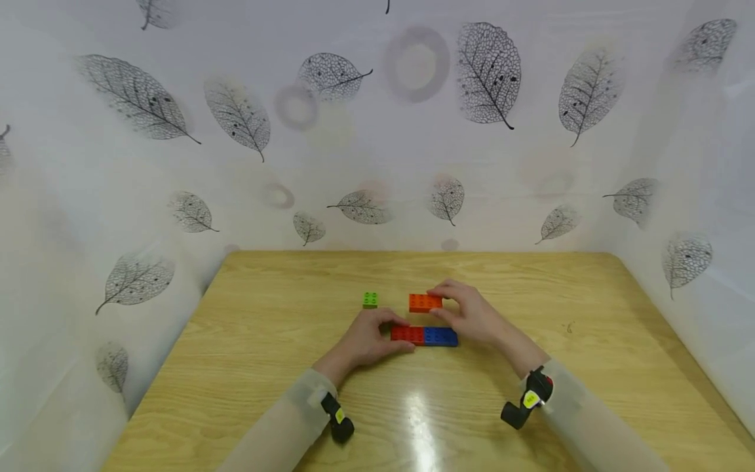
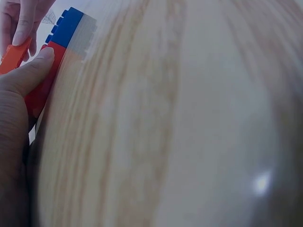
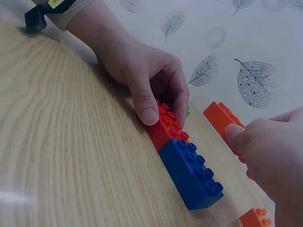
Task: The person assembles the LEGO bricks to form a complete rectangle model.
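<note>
On the table, a red brick (image 1: 407, 336) and a blue brick (image 1: 440, 337) sit end to end in one straight row. My left hand (image 1: 367, 339) grips the red one, thumb on its near side and fingers on its far side. Between thumb and fingers, my right hand (image 1: 476, 320) pinches an orange brick (image 1: 422, 303) by its right end, just beyond the row. The right wrist view shows this orange brick (image 3: 221, 124) tilted, with the thumb pressed on its side. The blue brick (image 3: 187, 172) has no hand on it.
A small green brick (image 1: 369, 299) stands beyond my left hand. Another orange brick (image 3: 255, 218) shows at the bottom edge of the right wrist view. The wooden table (image 1: 265, 314) meets a leaf-patterned covering (image 1: 377, 151) at its back and sides.
</note>
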Motion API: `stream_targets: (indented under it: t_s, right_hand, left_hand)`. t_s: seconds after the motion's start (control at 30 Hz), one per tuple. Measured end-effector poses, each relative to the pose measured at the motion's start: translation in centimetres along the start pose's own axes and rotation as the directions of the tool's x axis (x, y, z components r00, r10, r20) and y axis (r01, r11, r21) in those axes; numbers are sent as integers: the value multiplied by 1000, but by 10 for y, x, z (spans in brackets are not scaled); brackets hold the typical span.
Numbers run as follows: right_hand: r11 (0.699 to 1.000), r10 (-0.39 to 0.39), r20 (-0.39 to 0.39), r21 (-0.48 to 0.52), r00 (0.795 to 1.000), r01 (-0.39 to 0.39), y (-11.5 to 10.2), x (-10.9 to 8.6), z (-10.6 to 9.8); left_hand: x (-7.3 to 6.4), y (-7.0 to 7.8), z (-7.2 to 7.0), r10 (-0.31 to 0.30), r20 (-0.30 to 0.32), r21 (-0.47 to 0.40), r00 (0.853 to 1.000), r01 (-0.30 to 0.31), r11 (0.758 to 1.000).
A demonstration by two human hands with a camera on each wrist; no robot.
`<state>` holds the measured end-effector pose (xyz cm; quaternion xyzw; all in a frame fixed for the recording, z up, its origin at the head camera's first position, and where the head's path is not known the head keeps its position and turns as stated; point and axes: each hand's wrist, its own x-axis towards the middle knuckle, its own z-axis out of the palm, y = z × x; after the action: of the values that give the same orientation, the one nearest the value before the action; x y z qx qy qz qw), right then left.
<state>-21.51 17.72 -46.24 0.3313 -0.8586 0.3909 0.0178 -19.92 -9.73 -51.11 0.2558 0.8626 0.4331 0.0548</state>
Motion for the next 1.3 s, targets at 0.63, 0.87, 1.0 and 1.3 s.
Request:
stream_targets:
  t_s: [0.63, 0.87, 1.0, 1.3]
  right_hand:
    - [1000, -14, -7, 16, 1000, 15, -5, -25, 11]
    - [999, -29, -7, 15, 1000, 29, -5, -30, 16]
    - [997, -71, -22, 5, 997, 71, -5, -32, 19]
    - [999, -49, -12, 13, 999, 49, -2, -37, 23]
  left_hand:
    - [1, 0, 0, 35, -22, 21, 999, -35, 999]
    - [1, -1, 1, 44, -31, 42, 999, -42, 998]
    - [0, -1, 1, 47, -30, 38, 998, -46, 998]
    - [0, 0, 0, 70, -34, 28, 997, -69, 997]
